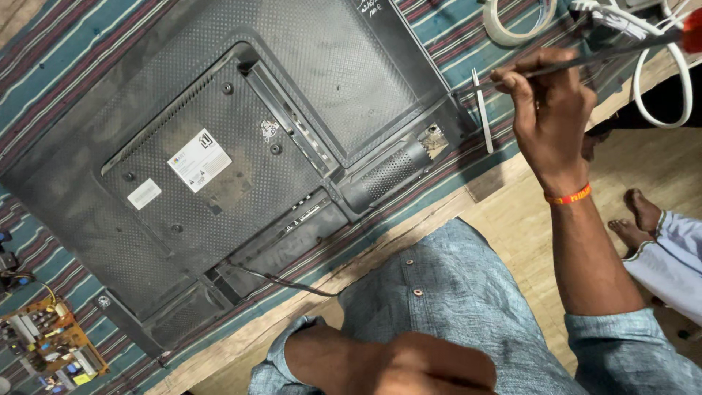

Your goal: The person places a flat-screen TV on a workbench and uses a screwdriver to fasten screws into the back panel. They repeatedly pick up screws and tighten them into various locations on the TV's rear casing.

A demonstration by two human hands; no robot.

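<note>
Your right hand (548,110) has its fingers curled tight around the thin dark shaft of a screwdriver (585,60), thumb pressed along it. The shaft runs from a red handle end at the upper right edge down toward the corner of the television back cover (241,146); its tip is near that corner, though you cannot tell whether it touches. Your left hand (431,366) sits low at the bottom edge, bunched into a loose fist against your shirt; the fingers are folded under and partly cut off, so whether they hold anything cannot be told.

There is one television, lying face down on a striped cloth (44,80), with two labels on its back. One white strip (482,110) lies just beside the corner. One circuit board (51,344) lies at the lower left, partly cut off. One roll of tape (515,22) and a white cable (662,88) lie at the top right, both cropped. Two bare feet (640,216) of another person show at the right.
</note>
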